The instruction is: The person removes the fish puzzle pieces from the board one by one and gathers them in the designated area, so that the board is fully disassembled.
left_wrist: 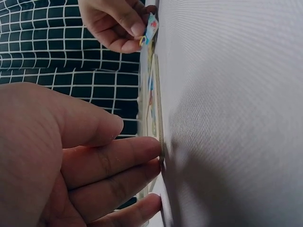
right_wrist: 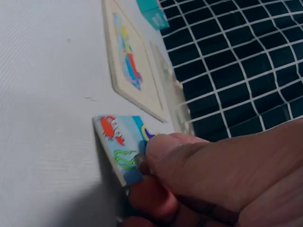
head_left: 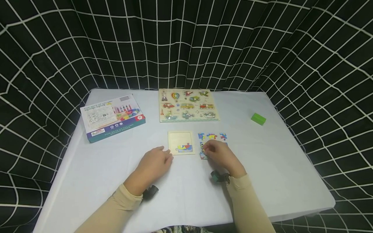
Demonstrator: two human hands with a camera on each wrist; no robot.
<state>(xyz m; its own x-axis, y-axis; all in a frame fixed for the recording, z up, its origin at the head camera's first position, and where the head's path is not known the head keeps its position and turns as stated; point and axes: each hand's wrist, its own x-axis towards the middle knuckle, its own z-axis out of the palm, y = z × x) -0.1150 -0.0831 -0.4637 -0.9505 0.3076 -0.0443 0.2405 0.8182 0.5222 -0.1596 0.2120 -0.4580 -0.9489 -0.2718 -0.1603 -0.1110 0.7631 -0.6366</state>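
Note:
My right hand (head_left: 220, 153) pinches a flat jigsaw piece between thumb and fingers. In the right wrist view this jigsaw piece (right_wrist: 111, 130) shows a red crab and green weed on light blue, and it is tilted with one edge up. More loose jigsaw pieces (head_left: 212, 136) lie around and partly under that hand. To their left is a shallow wooden puzzle tray (head_left: 179, 137), with several joined pieces (head_left: 185, 148) along its lower right. My left hand (head_left: 154, 163) has its fingers extended, fingertips right at the tray's lower left edge.
Behind the tray lies a wooden peg board (head_left: 189, 106) with vehicle pictures. A bead-set box (head_left: 113, 117) stands at the back left, and a green block (head_left: 258, 118) is at the right. Black grid-patterned cloth (head_left: 175, 42) hangs behind the white table (head_left: 276, 161).

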